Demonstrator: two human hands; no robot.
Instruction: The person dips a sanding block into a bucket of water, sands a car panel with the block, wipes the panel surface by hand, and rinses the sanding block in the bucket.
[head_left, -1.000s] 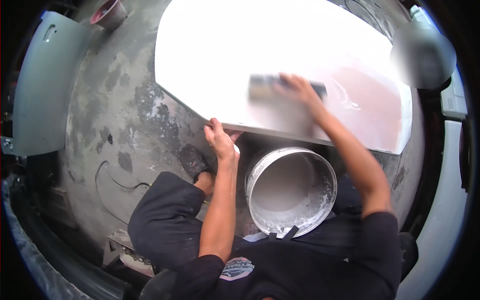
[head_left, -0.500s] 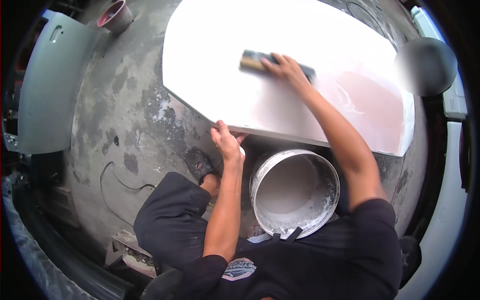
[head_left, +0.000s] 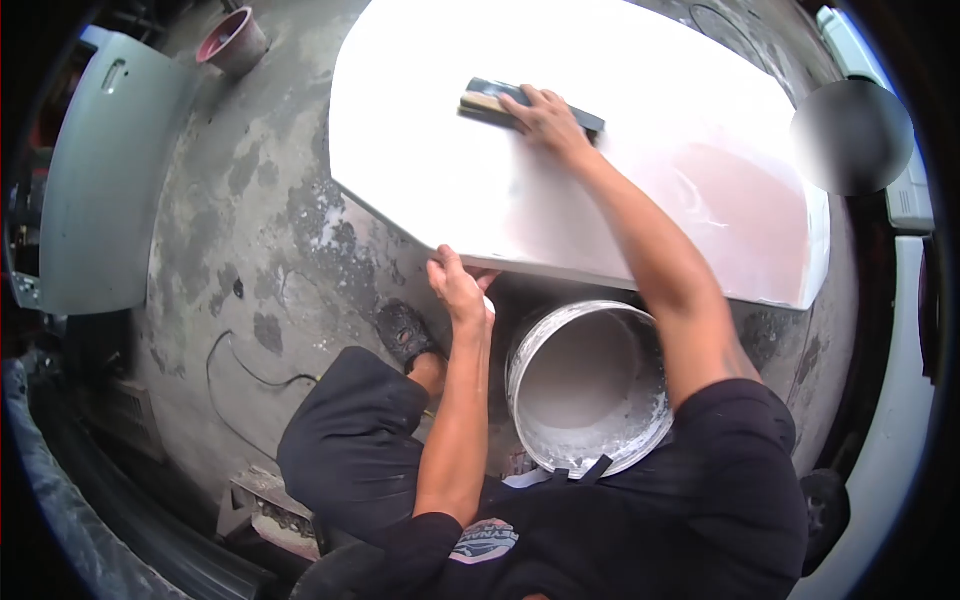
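A long dark block [head_left: 535, 113] with a tan strip along part of its near side is being held flat against a white panel [head_left: 420, 90], inboard of the panel's near edge. By its long axis, a mostly left-to-right line is being formed, with the left end being set slightly farther away and the right end slightly nearer. The block's middle is being covered by the right hand [head_left: 548, 125]; both ends are being left exposed. The fingers are being bent over the top toward the far side, slightly parted, and the thumb is being laid toward the left end. The block is thus being pinched across its width, crosswise to the long axis. The applied pressure cannot be told.

The near edge of the panel is being gripped by the left hand [head_left: 460, 290], nearer and somewhat left of the block. The edge is being pinched between digits above and below; those underneath are being partly hidden. The left hand is being held well apart from the block, the right hand being the nearer one, in contact with it. The right forearm [head_left: 640, 220] is being extended to it from the near right.

Cloudy liquid [head_left: 575, 375] is being contained by a large bucket [head_left: 515, 385], on the near side of the panel and to the right of the left hand.
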